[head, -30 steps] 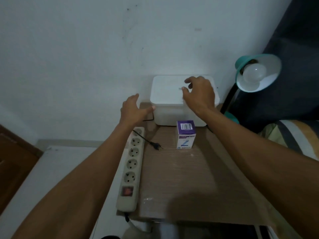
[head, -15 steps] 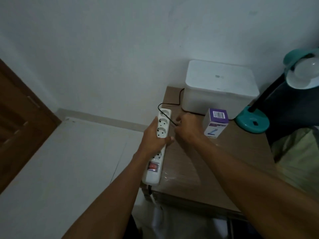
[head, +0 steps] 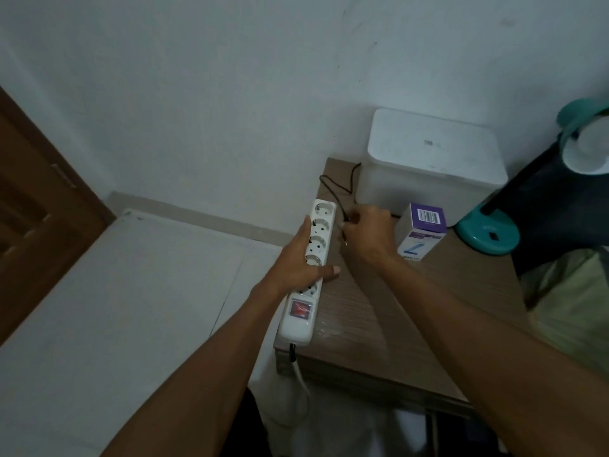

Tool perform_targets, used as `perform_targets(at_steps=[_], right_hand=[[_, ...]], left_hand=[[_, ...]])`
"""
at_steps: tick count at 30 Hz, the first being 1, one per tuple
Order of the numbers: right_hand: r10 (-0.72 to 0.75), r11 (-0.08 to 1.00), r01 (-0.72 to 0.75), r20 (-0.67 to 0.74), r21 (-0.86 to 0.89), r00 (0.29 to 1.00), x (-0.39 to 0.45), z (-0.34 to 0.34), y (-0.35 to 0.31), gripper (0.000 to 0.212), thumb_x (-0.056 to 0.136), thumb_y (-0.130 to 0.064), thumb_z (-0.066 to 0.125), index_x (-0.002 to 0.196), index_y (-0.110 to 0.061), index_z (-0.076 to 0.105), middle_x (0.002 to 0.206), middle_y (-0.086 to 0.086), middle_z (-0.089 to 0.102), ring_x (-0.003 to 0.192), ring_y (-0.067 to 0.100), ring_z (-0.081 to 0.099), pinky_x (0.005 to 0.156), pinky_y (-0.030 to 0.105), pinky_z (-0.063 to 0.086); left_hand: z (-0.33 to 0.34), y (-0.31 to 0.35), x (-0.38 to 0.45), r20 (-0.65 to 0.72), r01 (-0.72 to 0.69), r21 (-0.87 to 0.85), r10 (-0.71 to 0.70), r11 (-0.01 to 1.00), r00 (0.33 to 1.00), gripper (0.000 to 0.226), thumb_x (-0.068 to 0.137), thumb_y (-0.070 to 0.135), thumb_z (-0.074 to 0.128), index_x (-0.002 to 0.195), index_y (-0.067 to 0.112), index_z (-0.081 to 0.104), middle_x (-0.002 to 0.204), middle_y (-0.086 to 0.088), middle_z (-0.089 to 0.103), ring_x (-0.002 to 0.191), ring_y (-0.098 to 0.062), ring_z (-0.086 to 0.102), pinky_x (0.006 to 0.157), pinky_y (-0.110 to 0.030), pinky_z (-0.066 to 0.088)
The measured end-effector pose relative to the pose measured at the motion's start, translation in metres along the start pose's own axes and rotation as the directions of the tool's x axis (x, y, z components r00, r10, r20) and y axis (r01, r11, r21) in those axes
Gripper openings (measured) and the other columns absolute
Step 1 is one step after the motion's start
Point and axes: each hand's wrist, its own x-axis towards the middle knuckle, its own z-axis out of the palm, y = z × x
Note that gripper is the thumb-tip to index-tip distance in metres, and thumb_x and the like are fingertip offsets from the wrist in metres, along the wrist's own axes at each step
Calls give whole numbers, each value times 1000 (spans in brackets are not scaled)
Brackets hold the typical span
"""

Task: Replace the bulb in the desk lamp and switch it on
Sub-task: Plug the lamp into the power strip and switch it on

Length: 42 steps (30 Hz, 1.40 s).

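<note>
From the head camera, the left hand (head: 298, 262) lies over the white power strip (head: 311, 272) at the left edge of the wooden table (head: 395, 324), thumb stretched across its face and fingers wrapped under its far side, gripping it. The strip's red switch (head: 300, 308) shows just below that hand. The right hand (head: 365, 232) is closed, fingers pinched on the black cord (head: 339, 196) just beside the strip's upper sockets; the plug itself is hidden in the grip. The cord loops back toward the white box (head: 431, 159) against the wall. A purple-and-white bulb carton (head: 421, 230) stands upright just right of the right hand, apart from it. The teal lamp (head: 487, 234) sits further right, its base on the table, well apart from both hands, with its shade and white bulb (head: 590, 148) at the frame's right edge.
</note>
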Motion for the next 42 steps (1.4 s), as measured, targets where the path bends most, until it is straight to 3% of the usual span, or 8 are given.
perform_targets(at_steps=[2,5,8,11,15,26,37,42], right_hand=[[38,989,-31,-50,144,998,0,-4,-10,7,85,-14,74,85,-21,73,73,-7,65,69,7,63,64,27,54],[57,953,-40,-48,299,997,0,-5,-23,8,85,-11,76,87,-18,71,75,-7,65,68,1,59,62,17,52],[30,945,-23,-16,328,999,-2,1,-30,14,84,-8,76,83,-20,68,74,-7,65,67,0,60,61,17,50],[27,947,-19,-20,321,999,-4,9,-30,19,81,-6,78,79,-20,66,70,-9,62,63,-3,57,55,7,43],[16,960,-12,-15,280,1000,-4,19,-29,15,80,-11,81,83,-20,70,78,-3,68,71,6,65,65,21,53],[-46,984,49,-23,169,999,-2,25,-27,10,84,-12,77,82,-16,68,79,0,68,68,7,63,60,22,52],[-7,998,8,-6,65,1000,2,31,-27,10,81,-12,78,75,-16,71,79,5,72,72,18,67,65,34,57],[43,997,-45,32,64,999,3,27,-32,6,80,-12,79,79,-16,75,83,5,73,76,18,67,72,38,59]], left_hand=[[-3,-2,-2,21,-12,13,12,1000,1000,131,77,32,90,164,30,-8,151,1,50,118,-10,57,86,-16,46],[-4,-4,-4,32,-18,1,18,1000,999,133,75,33,91,164,30,-9,148,2,53,117,-9,58,85,-16,46],[-3,-6,-4,20,-28,-2,28,1000,999,133,74,35,91,164,32,-7,145,1,56,115,-10,61,89,-21,48],[-3,-9,-1,11,-19,-5,19,1000,1000,133,72,40,92,163,35,-5,143,-1,59,114,-13,64,91,-26,52],[-2,-11,0,3,-11,-14,11,1000,1000,131,73,41,91,163,36,-4,142,-1,60,113,-12,63,85,-20,50],[-1,-16,4,-1,-27,-28,27,999,1000,131,74,38,91,163,36,-4,141,-1,62,116,-12,64,93,-25,50],[-1,-18,5,-7,-30,-36,30,999,1000,130,74,34,92,164,34,-2,138,-1,64,112,-10,66,85,-16,50],[-1,-16,6,-5,-34,19,34,999,999,130,74,34,91,164,33,-3,141,-1,62,118,-14,64,93,-24,51]])
